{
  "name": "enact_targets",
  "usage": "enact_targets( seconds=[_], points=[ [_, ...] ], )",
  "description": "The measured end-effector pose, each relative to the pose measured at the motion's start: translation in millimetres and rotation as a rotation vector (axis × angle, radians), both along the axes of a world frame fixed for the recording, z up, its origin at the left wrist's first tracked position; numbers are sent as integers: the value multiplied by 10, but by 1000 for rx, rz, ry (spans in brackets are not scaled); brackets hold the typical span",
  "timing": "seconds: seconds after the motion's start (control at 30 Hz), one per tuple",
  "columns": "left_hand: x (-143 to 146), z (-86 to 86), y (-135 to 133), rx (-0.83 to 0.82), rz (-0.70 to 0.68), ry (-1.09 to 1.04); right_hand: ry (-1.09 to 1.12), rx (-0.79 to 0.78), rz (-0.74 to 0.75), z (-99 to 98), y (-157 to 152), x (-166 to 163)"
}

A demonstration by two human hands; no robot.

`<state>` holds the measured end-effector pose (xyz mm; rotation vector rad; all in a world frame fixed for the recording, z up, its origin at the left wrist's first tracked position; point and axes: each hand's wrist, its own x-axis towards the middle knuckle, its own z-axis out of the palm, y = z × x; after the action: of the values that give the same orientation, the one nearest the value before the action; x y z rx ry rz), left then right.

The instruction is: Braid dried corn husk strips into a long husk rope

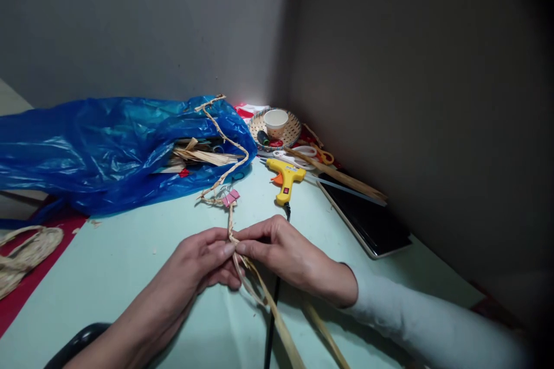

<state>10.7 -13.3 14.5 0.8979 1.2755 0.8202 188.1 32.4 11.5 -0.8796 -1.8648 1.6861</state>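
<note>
Both hands meet at the near end of a thin braid (231,222) of pale dried plant strips. Thumb and fingers of my left hand (203,256) pinch the braid from the left. From the other side, my right hand (288,251) pinches it at the same spot, fingertips almost touching the left thumb. Loose flat strips (274,311) trail from the pinch toward me. Just beyond the hands, a pink binder clip (231,198) grips the braid. Past the clip, the finished length of braid (236,143) curves up over the blue bag.
A blue plastic bag (108,150) holding dried strips (203,155) lies at back left. A yellow glue gun (285,176) with its cord, a dark tablet (367,219), scissors (324,155) and a woven plate (296,127) bearing a white cup (276,121) stand right. A woven piece (26,259) lies left.
</note>
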Motion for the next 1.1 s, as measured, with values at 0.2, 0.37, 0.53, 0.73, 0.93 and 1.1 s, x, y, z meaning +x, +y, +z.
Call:
enact_targets(
  seconds=[0.2,0.37,0.53,0.73,0.93,1.1],
  points=[
    [26,-22,50,-30,-43,-105,-111,159,19,3,10,7],
    [-74,-49,80,65,-94,111,-200,305,-6,16,-52,-6],
    [-33,-64,50,176,-72,437,-369,458,-105,47,-169,4],
    [28,-62,12,141,-118,355,-448,467,-101,37,-199,5],
    [39,-140,14,80,-59,246,-382,431,-54,74,-109,20],
    [56,-96,6,134,-35,309,-471,514,-25,144,-29,78]
  ],
)
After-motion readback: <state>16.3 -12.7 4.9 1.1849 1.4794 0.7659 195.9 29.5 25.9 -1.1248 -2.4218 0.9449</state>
